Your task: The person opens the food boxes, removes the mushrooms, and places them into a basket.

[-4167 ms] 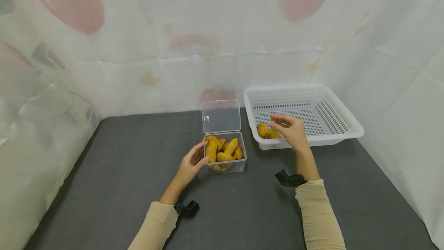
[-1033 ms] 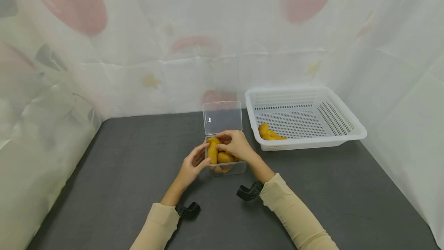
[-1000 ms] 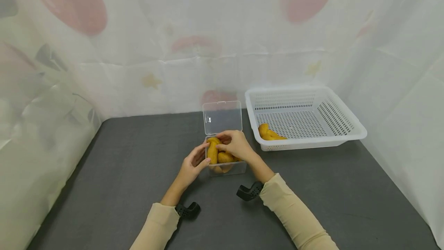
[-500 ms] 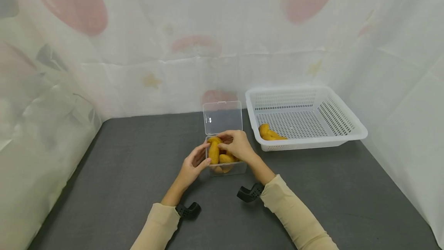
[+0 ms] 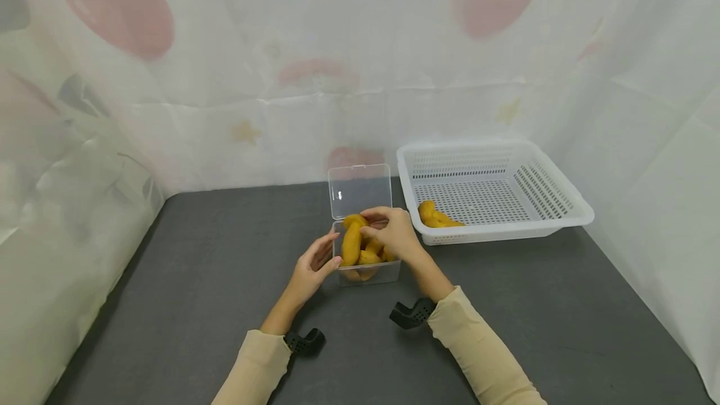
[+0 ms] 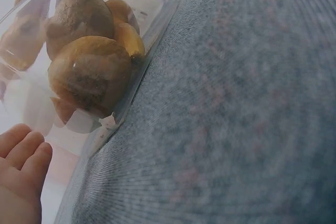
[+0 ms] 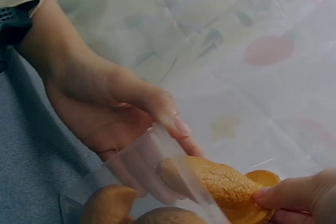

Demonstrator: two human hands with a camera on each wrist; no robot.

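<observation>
A clear plastic box (image 5: 371,275) with its lid (image 5: 360,191) standing up holds several yellow mushrooms (image 5: 368,257). The thumb and fingers of my right hand (image 5: 396,233) pinch one yellow mushroom (image 5: 351,244), which slants at the left of the box with its cap toward the back. From close by, the right wrist view shows that mushroom (image 7: 218,182) at the box's rim, the thumb on it. My left hand (image 5: 311,267) rests against the box's left side, thumb near the front corner and fingers behind. Several fingertips of the left hand (image 6: 21,177) look straight in the left wrist view.
A white perforated basket (image 5: 500,232) stands to the right of the box, with yellow mushrooms (image 5: 435,216) in its front left corner. Both rest on a dark grey cloth-covered table (image 5: 225,255). White printed curtains (image 5: 315,30) close in the back and sides.
Over the basket at first, my right hand has come left to the box. In the last half second it has risen slightly, tilting the mushroom it pinches. The left hand stays put.
</observation>
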